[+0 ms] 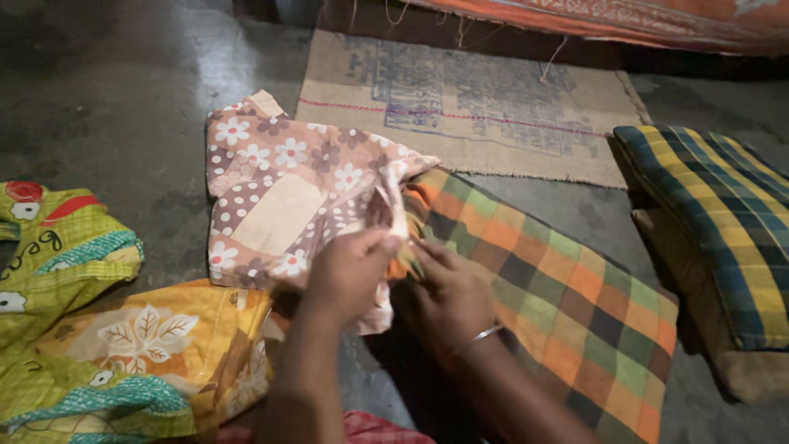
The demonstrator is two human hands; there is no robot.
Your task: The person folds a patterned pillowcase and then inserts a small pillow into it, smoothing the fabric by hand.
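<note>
My left hand (349,275) grips the open edge of a brown and pink flowered pillow cover (279,193) that lies on the floor in the middle of the view. My right hand (448,300), with a metal bangle on the wrist, holds the end of an orange and green checked pillow (567,300) right at the cover's opening. The pillow's end touches the cover's mouth; how far it is inside is hidden by my hands. The rest of the pillow stretches to the lower right.
A yellow and green patterned cloth (90,337) lies bunched at the lower left. A jute sack mat (468,103) is spread on the grey floor behind. A blue and yellow checked cushion (723,222) lies at the right. An orange cloth (625,20) hangs along the top.
</note>
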